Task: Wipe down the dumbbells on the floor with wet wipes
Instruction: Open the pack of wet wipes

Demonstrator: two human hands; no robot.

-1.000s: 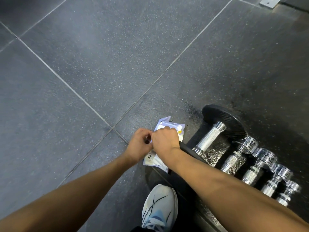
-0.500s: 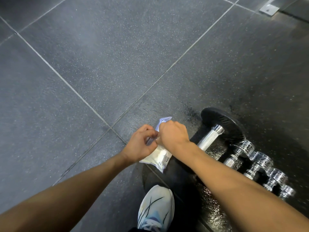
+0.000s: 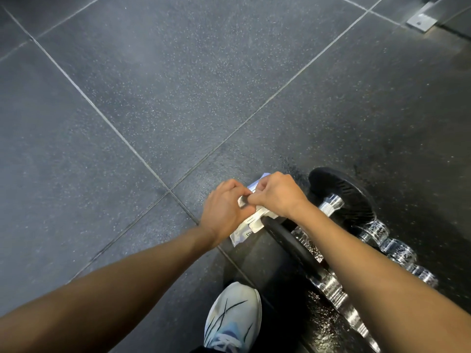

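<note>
A white and pale-blue wet wipe packet (image 3: 244, 229) is held above the floor between both hands. My left hand (image 3: 224, 210) grips its left side, and my right hand (image 3: 276, 193) pinches its top edge, thumbs close together. Just right of the hands lies a large dumbbell with black discs (image 3: 341, 193) and a chrome handle (image 3: 330, 203), my right forearm crossing over it. Several small chrome dumbbells (image 3: 397, 248) lie in a row to its right, partly hidden by the arm.
Dark speckled rubber floor tiles (image 3: 178, 85) with pale seams spread to the left and ahead. My white and blue shoe (image 3: 233, 318) stands near the bottom centre. A metal floor bracket (image 3: 420, 21) sits at the top right.
Both hands and the packet have lifted slightly and shifted right. The packet has turned, so less of it shows between the fingers.
</note>
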